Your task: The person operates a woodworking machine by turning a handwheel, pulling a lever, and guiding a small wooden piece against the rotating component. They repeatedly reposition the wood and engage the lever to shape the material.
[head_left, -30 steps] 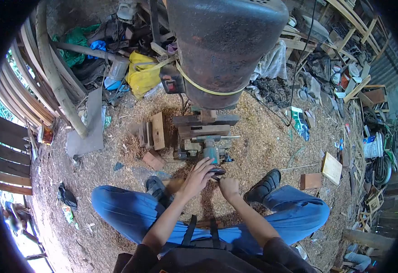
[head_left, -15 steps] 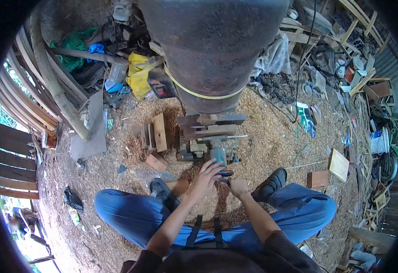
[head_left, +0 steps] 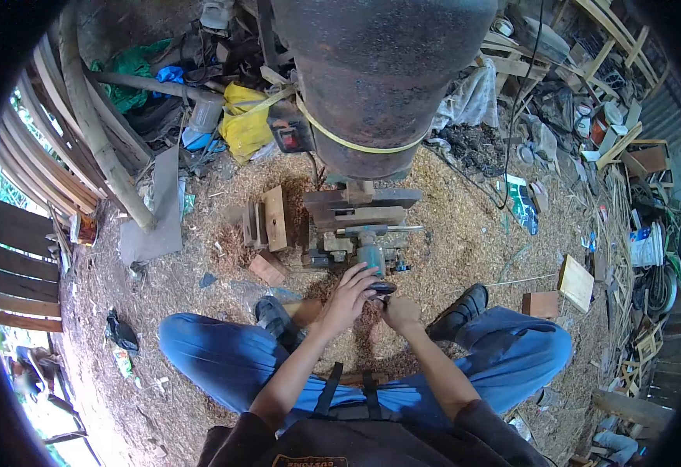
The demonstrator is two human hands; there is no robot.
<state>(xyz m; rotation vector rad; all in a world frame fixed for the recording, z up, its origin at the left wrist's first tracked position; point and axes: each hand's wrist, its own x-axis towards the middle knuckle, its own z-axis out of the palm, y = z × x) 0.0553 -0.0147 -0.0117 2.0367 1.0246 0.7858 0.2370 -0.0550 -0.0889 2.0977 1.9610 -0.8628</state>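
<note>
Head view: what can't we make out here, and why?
- Head view, what the right hand closes on: mostly covered by its fingers.
- Head view, palm of the left hand: hidden by its own back.
- Head view, top of the machine housing: cut off by the upper edge.
- Head view, print on the green-and-white packet: too small.

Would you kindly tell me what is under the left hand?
A dark rounded part shows beside the fingers of the left hand; whatever lies beneath the palm is covered from view.
</note>
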